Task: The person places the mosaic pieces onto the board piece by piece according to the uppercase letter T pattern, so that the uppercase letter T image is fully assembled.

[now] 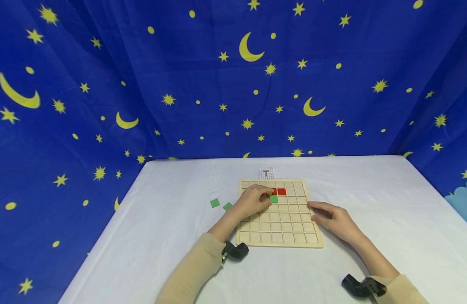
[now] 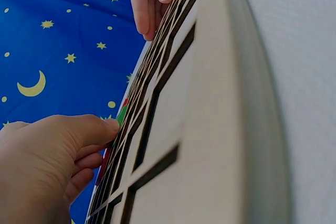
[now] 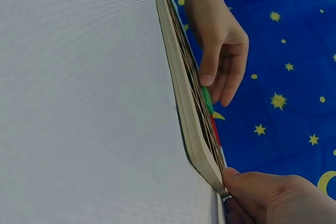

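Observation:
A wooden grid board point(image 1: 277, 244) lies on the white table. My left hand point(image 1: 252, 200) reaches over its upper part, thumb and index finger pinching a green square tile point(image 1: 273, 199) at a cell. In the left wrist view the left thumb point(image 2: 107, 125) touches that tile's edge. Just above it, a row of red tiles point(image 1: 281, 191) sits in the grid, partly hidden by the left fingers. My right hand point(image 1: 336, 221) rests against the board's right edge with fingers extended; its thumb point(image 3: 233, 177) touches the rim in the right wrist view.
Two loose green tiles lie left of the board: one green tile point(image 1: 215, 203) in full view, another green tile point(image 1: 227, 206) close to the left forearm. A small printed card point(image 1: 265, 173) with a red and green pattern is behind the board. Blue starry cloth point(image 1: 203, 76) surrounds the table.

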`<state>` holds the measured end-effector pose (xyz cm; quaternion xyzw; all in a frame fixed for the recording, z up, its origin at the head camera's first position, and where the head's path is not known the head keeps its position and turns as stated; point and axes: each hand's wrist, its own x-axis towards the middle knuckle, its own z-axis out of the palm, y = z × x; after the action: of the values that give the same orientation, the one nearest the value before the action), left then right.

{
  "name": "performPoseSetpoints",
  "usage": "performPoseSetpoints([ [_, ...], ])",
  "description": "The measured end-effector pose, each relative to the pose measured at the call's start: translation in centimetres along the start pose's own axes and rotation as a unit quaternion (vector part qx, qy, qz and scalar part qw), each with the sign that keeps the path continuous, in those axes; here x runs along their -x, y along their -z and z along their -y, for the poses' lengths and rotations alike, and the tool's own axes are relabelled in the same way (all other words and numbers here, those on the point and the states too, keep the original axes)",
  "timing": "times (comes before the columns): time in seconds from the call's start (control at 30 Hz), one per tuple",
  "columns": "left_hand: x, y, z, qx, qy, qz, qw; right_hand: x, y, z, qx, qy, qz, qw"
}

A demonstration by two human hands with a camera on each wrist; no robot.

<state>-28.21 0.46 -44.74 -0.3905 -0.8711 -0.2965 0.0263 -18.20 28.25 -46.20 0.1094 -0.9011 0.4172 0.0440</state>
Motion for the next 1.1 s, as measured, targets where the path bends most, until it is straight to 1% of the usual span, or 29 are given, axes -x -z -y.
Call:
performPoseSetpoints([
  [0.3,-0.1,-0.1,0.0,-0.006,0.001,-0.003,1.0000,-0.1,-0.1,-0.2,0.003,-0.007,0.001,1.0000],
  [0.47,-0.2,0.3,0.0,0.010,0.008,-0.009,0.9999,-0.1,0.0,-0.1,0.001,-0.005,-0.002,1.0000],
  [0.53,-0.3,0.7,-0.1,0.031,0.012,-0.013,0.9994,-0.1,0.0,-0.1,0.004,-0.006,-0.003,1.0000],
  [0.63,-0.3,1.6,-0.3,0.077,0.017,-0.017,0.9967,-0.1,0.0,-0.1,0.009,-0.008,-0.003,0.9999],
  [0.77,-0.3,3.0,-0.4,0.158,0.021,-0.022,0.9869,-0.2,0.0,-0.2,0.006,-0.011,0.000,0.9999],
  [0.83,-0.2,3.7,-0.5,0.186,0.022,-0.024,0.9821,-0.2,0.0,-0.3,0.004,-0.012,0.001,0.9999],
  [0.97,0.4,5.2,-0.6,0.210,0.027,-0.031,0.9767,-0.2,-0.1,-0.3,0.003,-0.010,0.002,0.9999],
  [1.1,1.2,6.0,-0.1,0.219,0.030,-0.038,0.9745,-0.1,-0.1,-0.4,0.005,-0.011,-0.001,0.9999],
])
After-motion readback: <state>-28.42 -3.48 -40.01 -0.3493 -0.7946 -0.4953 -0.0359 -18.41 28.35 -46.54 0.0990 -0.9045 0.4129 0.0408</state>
